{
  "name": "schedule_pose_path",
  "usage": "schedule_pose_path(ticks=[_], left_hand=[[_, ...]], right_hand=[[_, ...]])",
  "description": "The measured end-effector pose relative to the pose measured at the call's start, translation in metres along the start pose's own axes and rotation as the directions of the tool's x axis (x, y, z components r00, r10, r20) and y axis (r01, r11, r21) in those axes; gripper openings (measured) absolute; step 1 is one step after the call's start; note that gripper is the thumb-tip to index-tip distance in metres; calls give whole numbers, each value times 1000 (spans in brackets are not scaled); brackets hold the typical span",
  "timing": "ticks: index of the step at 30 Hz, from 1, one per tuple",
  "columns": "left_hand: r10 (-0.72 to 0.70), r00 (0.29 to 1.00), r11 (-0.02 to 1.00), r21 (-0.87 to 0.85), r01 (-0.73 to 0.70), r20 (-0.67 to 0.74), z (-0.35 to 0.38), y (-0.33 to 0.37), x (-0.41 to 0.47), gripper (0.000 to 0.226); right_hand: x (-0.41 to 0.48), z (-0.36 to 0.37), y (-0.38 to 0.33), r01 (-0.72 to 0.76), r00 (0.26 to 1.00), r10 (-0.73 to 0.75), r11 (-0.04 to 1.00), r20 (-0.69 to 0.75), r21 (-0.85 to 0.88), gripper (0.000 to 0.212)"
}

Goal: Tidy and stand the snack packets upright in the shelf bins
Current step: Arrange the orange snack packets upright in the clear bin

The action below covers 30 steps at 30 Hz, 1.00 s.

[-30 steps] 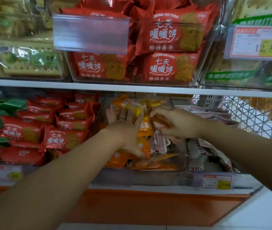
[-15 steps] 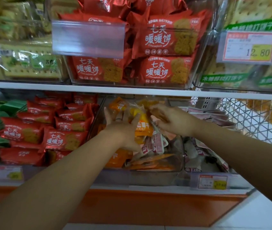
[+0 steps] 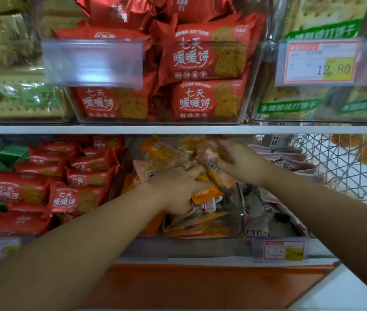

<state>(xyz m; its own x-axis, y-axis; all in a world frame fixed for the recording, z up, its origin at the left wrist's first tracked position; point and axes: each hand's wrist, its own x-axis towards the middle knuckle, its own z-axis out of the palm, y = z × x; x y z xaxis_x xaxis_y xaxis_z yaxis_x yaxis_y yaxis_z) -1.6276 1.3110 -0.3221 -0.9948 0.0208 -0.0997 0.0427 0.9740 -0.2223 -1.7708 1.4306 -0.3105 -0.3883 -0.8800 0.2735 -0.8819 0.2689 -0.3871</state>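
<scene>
Both bare arms reached forward, hands close together; the left hand (image 3: pixel 178 187) gripped orange packets (image 3: pixel 207 195), the right hand (image 3: pixel 243 164) pinched a pink packet (image 3: pixel 211 166).

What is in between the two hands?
In the head view, a pink packet with a barcode, pinched by the right hand, beside orange packets gripped by the left hand.

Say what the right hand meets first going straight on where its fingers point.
Likely the yellow packets heaped at the back of the middle bin; the right hand points up-left toward them. Depth is unclear.
</scene>
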Motion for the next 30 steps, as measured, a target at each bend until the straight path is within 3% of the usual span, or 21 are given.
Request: schedule_pose_path(ticks=[4, 11, 15, 20, 22, 25, 28, 30], left_hand=[[26, 997, 996, 82, -32, 69, -6, 3, 8, 63], [-69, 998, 996, 56, 69, 2, -5, -32, -13, 53], [-127, 990, 989, 61, 131, -64, 1, -46, -33, 71], [-247, 969, 957, -160, 244, 1, 3, -54, -54, 100], [-285, 959, 950, -140, 280, -10, -5, -51, -52, 89], [-234, 966, 969, 52, 240, -107, -13, -38, -29, 40], [-98, 983, 991, -107, 82, -155, -10, -22, 1, 18], [-22, 998, 962, -273, 6, -55, -3, -16, 15, 33]], right_hand=[[6, -3, 7, -16, 999, 13, 995, 34, 95, 39], [6, -4, 11, -20, 998, 10, 982, 55, 189, 43], [5, -3, 14, -10, 999, 2, 977, 35, 214, 43], [3, -4, 13, -25, 999, 14, 969, 47, 246, 43], [3, -4, 11, -28, 999, 15, 968, 52, 250, 44], [5, -3, 12, -52, 998, 39, 957, 50, 287, 44], [4, -5, 14, -71, 997, 57, 949, 55, 307, 45], [5, -5, 16, -77, 996, 58, 939, 66, 336, 43]])
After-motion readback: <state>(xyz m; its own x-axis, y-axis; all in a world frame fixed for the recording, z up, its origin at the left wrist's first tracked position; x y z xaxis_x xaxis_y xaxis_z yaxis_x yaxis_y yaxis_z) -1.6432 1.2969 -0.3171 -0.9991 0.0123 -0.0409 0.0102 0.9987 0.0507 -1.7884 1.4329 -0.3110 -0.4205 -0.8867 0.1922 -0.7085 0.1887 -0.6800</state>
